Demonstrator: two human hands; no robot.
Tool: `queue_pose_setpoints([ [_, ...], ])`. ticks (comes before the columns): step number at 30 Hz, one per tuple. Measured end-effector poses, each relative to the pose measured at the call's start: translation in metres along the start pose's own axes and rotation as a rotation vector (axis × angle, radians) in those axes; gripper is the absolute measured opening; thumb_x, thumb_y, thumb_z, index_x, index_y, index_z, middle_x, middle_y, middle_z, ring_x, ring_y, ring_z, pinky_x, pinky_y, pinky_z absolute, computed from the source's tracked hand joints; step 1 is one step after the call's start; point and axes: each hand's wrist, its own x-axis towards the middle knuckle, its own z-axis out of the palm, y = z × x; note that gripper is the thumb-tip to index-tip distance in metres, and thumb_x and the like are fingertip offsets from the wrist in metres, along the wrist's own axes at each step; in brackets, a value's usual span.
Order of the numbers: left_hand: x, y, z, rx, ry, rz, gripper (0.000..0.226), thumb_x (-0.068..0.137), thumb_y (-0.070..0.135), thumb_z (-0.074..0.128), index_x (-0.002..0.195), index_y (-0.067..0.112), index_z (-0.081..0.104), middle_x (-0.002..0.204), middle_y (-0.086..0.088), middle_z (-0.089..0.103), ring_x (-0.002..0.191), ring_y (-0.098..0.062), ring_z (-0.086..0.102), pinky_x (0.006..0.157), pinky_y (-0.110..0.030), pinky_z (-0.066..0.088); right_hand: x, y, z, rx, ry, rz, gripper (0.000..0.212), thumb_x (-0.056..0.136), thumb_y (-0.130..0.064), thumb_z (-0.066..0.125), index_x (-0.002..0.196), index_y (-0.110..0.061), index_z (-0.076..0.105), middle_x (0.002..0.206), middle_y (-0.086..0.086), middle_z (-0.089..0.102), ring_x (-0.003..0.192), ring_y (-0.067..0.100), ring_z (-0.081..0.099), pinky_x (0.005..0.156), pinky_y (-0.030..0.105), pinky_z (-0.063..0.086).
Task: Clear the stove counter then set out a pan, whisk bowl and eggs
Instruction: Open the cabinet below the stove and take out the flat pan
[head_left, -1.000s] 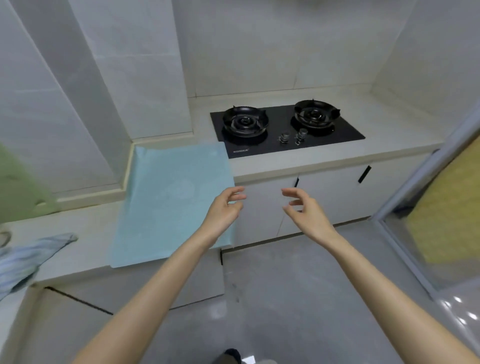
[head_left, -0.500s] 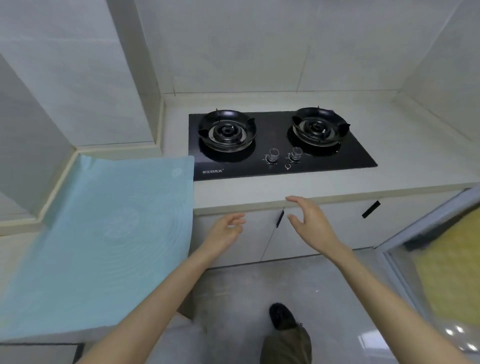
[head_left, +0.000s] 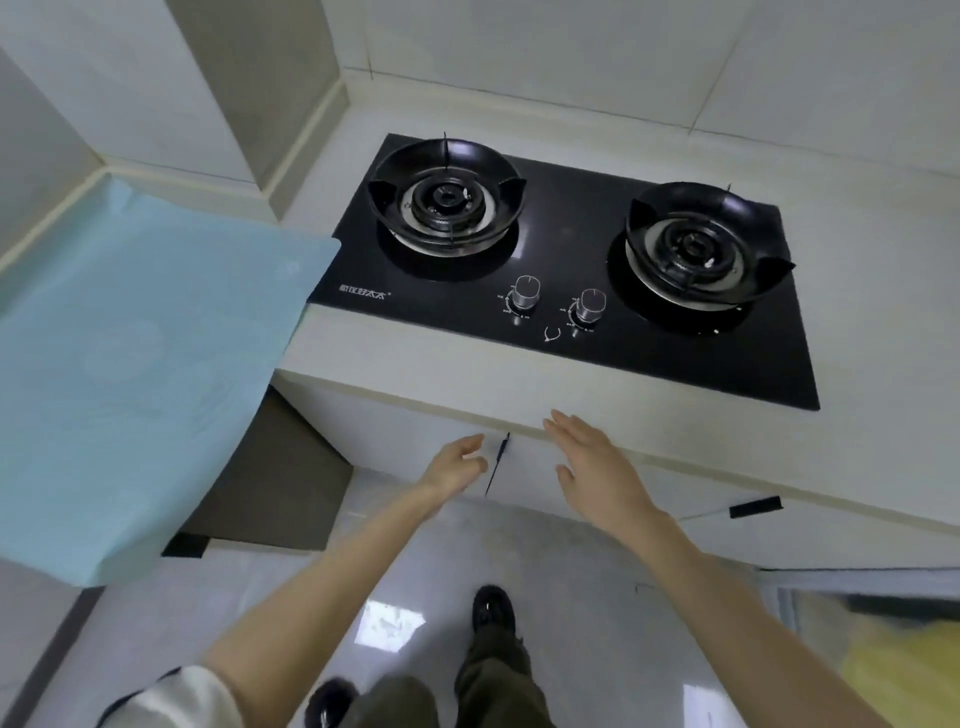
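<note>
1. The surface (head_left: 415, 364) lies just beyond both grips, its front edge above them.
2. A blue mat (head_left: 130, 364) lies well left of the left grip (head_left: 457, 465).
3. The stove (head_left: 561, 249) sits ahead of the grips, its long axis running left to right.
4. The right grip (head_left: 592, 462) has straight, spread fingers and holds nothing.
5. The left grip is loosely spread and holds nothing.
6. The stove's two knobs (head_left: 525, 292) sit on its near side, towards the grips.

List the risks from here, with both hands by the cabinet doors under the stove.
The blue mat hangs over the counter's front edge near the left arm; a brush could drag it off. The right hand is close to the counter lip, so pulling a cabinet door open might knock it.
</note>
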Motion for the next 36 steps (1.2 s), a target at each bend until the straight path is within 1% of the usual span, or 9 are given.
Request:
queue_pose_setpoints([
  [5, 0.038, -0.002, 0.039, 0.035, -0.006, -0.026, 0.062, 0.094, 0.007, 0.047, 0.151, 0.018, 0.025, 0.155, 0.001, 0.029, 0.139, -0.019, 0.033, 0.101, -0.021, 0.03, 0.003, 0.019, 0.016, -0.059, 0.054, -0.081, 0.064, 0.098, -0.006, 0.038, 0.153, -0.018, 0.008, 0.161, -0.006, 0.002, 0.148, 0.012, 0.003, 0.117, 0.026, -0.009],
  [13, 0.056, -0.028, 0.062, 0.073, 0.155, 0.063, 0.058, 0.087, 0.004, 0.049, 0.142, 0.018, 0.039, 0.145, 0.0, 0.044, 0.131, -0.017, 0.042, 0.1, -0.025, 0.038, 0.005, 0.031, 0.027, -0.088, 0.099, -0.106, 0.07, 0.094, -0.002, 0.046, 0.153, -0.018, 0.014, 0.16, -0.008, 0.009, 0.148, 0.011, 0.009, 0.119, 0.032, -0.008],
  [16, 0.045, -0.042, 0.058, 0.101, 0.125, 0.089, 0.057, 0.087, 0.002, 0.048, 0.141, 0.018, 0.04, 0.14, 0.0, 0.046, 0.126, -0.016, 0.045, 0.09, -0.019, 0.038, 0.0, 0.021, 0.04, -0.102, 0.191, -0.109, 0.069, 0.084, 0.005, 0.053, 0.148, -0.009, 0.031, 0.155, 0.003, 0.03, 0.143, 0.018, 0.03, 0.121, 0.037, 0.004],
  [19, 0.023, -0.07, 0.051, 0.13, 0.074, 0.126, 0.055, 0.088, -0.001, 0.042, 0.14, 0.018, 0.04, 0.142, 0.0, 0.045, 0.128, -0.015, 0.043, 0.092, -0.015, 0.033, -0.005, 0.006, 0.057, -0.035, 0.231, -0.19, 0.055, 0.084, 0.002, 0.04, 0.138, -0.004, 0.047, 0.143, 0.007, 0.049, 0.131, 0.018, 0.045, 0.119, 0.032, 0.012],
  [22, -0.005, -0.111, 0.039, 0.125, 0.045, 0.138, 0.052, 0.089, -0.003, 0.043, 0.137, 0.019, 0.043, 0.14, 0.0, 0.047, 0.124, -0.013, 0.044, 0.092, -0.012, 0.03, -0.007, -0.021, 0.07, 0.072, 0.1, -0.138, 0.06, 0.088, 0.003, 0.036, 0.146, -0.013, 0.036, 0.15, -0.001, 0.04, 0.14, 0.02, 0.035, 0.118, 0.019, 0.001],
  [24, -0.027, -0.14, 0.031, 0.108, 0.062, 0.141, 0.049, 0.089, -0.005, 0.046, 0.132, 0.02, 0.047, 0.136, 0.0, 0.05, 0.117, -0.008, 0.044, 0.089, -0.01, 0.03, -0.005, -0.04, 0.084, 0.145, -0.102, -0.09, 0.065, 0.09, 0.008, 0.037, 0.149, -0.018, 0.029, 0.151, 0.0, 0.037, 0.144, 0.023, 0.021, 0.12, 0.025, 0.003],
  [29, -0.083, -0.215, 0.009, 0.081, 0.184, 0.095, 0.048, 0.088, -0.004, 0.048, 0.126, 0.024, 0.051, 0.134, 0.002, 0.05, 0.124, -0.014, 0.043, 0.097, -0.015, 0.029, -0.01, -0.117, 0.115, 0.329, -0.471, -0.163, 0.061, 0.086, 0.001, 0.041, 0.143, -0.021, 0.044, 0.129, -0.004, 0.057, 0.109, 0.01, 0.056, 0.102, 0.025, 0.028],
  [32, -0.116, -0.258, -0.019, 0.056, 0.278, 0.074, 0.049, 0.084, -0.001, 0.049, 0.124, 0.028, 0.053, 0.133, 0.004, 0.053, 0.123, -0.015, 0.044, 0.103, -0.022, 0.034, -0.021, -0.166, 0.129, 0.443, -0.564, -0.193, 0.064, 0.082, 0.015, 0.037, 0.139, -0.012, 0.047, 0.137, -0.001, 0.053, 0.127, 0.011, 0.047, 0.112, 0.031, 0.034],
  [36, -0.16, -0.306, -0.058, -0.049, 0.437, -0.033, 0.056, 0.083, 0.009, 0.057, 0.134, 0.029, 0.045, 0.137, 0.007, 0.048, 0.125, -0.015, 0.04, 0.089, -0.021, 0.034, -0.034, -0.226, 0.16, 0.41, -0.721, -0.254, 0.075, 0.082, 0.021, 0.03, 0.149, -0.013, 0.029, 0.144, -0.012, 0.035, 0.137, 0.004, 0.029, 0.111, 0.014, 0.022],
])
